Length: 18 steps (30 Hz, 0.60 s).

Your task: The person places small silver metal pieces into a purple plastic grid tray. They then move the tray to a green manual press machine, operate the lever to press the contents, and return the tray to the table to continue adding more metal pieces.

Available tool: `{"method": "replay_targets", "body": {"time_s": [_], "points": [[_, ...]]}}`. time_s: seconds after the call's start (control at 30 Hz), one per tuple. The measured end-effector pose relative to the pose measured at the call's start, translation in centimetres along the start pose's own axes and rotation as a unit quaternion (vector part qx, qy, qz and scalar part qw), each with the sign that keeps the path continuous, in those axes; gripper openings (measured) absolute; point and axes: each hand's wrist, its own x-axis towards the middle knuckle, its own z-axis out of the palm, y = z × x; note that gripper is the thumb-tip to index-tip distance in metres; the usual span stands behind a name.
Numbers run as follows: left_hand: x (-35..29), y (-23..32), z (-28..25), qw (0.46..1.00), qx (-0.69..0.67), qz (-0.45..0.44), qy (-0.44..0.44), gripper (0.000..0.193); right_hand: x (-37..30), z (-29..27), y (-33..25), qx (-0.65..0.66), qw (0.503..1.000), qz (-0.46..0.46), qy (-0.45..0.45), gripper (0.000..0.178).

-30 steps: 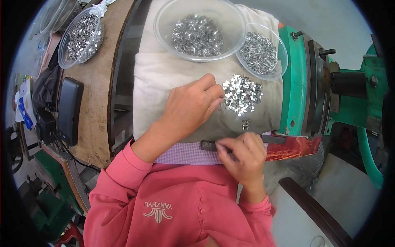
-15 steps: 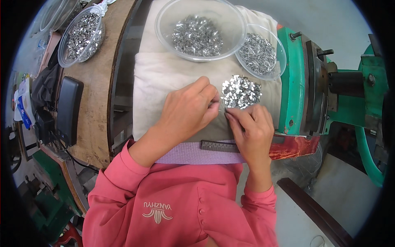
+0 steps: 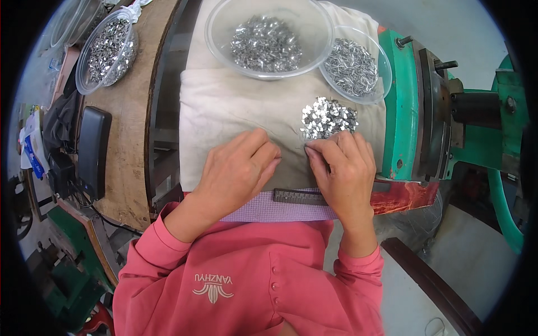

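Note:
A small heap of shiny flat metal pieces [image 3: 329,117] lies on the beige cloth [image 3: 241,103]. At the heap's near edge, my right hand [image 3: 346,165] has thumb and index fingertip pinched together; a tiny dark bit shows at the tips, too small to name. My left hand [image 3: 235,171] is over the cloth to the left, fingers curled and thumb pressed to them; whatever is between them is hidden. A gap of bare cloth separates the two hands. Beyond them stand a large clear bowl [image 3: 269,70] of small metal parts and a smaller clear bowl [image 3: 386,84] of thin metal pins.
A dark ruler [image 3: 297,196] lies on purple checked cloth [image 3: 263,210] at the near edge, partly behind my right hand. Close on the right is a green machine [image 3: 395,112]. To the left, a wooden table [image 3: 126,112] bears another clear bowl [image 3: 84,75] of metal pieces and a black box [image 3: 94,151].
My left hand has drawn back to the left and nearer to me, away from the right hand. My right hand stays by the heap, its fingertips slightly farther forward.

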Motion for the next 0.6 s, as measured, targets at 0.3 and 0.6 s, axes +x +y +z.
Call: {"method": "replay_targets", "body": {"time_s": [0.3,0.6], "points": [[-2.9,1.7,-0.6,0.995,-0.083,0.046,-0.013,0.020,-0.1,-0.3,0.1,0.020,0.999,0.030,0.015,0.015],[-3.4,1.8,-0.8,0.984,-0.175,-0.013,-0.023,0.021,-5.2,-1.6,-2.2,0.097,0.995,0.009,0.022,0.021]]}}
